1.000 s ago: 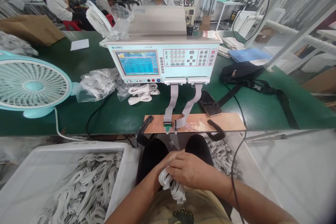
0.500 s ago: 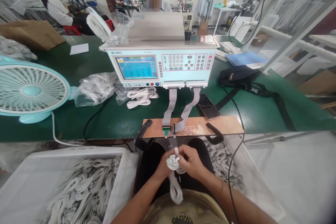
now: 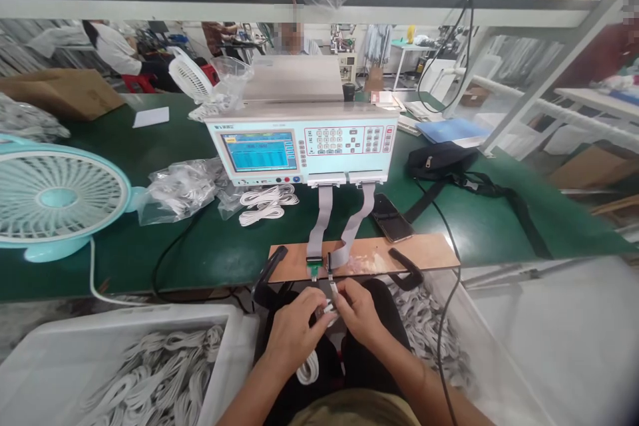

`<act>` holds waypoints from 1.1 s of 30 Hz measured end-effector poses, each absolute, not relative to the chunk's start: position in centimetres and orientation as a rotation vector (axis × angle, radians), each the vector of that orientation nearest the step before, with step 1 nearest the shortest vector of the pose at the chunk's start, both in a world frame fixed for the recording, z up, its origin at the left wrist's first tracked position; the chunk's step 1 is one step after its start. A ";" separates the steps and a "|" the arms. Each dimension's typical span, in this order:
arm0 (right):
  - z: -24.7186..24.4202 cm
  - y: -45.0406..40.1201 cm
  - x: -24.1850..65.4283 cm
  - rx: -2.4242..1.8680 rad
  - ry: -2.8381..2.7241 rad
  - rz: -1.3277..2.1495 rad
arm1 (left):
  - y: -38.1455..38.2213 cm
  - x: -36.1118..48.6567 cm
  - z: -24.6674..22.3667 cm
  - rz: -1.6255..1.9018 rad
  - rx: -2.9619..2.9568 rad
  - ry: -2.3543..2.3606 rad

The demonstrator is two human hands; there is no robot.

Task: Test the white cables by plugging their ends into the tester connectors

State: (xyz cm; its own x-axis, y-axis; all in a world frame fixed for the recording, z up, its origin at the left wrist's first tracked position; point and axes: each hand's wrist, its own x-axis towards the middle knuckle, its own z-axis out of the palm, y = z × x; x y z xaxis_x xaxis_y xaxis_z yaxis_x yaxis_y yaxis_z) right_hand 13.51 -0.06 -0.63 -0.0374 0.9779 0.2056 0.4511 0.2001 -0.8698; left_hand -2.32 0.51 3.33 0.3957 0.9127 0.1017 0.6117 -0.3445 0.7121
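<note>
Well, the right hand (image 3: 357,313) pinches a small white plug (image 3: 334,288) by its sides, likely so its tip can point at the little metal socket (image 3: 330,274) just past the fingers. Whether they touch, I can't tell. The left hand (image 3: 293,327) is nearly closed too, finger and thumb on part of the looped white cord (image 3: 308,369), maybe so it won't tug. Past both hands, black clamps (image 3: 268,273) seem to hold the flat tan wooden board (image 3: 426,254) firm.

The cord hangs in a fat, round loop just below the left hand. It looks clean, with strands side by side; the fingers hide some of it.
</note>
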 end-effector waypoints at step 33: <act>-0.5 1.1 10.9 -1.212 -0.612 1.513 | 2.0 -1.7 -3.2 0.970 1.017 1.244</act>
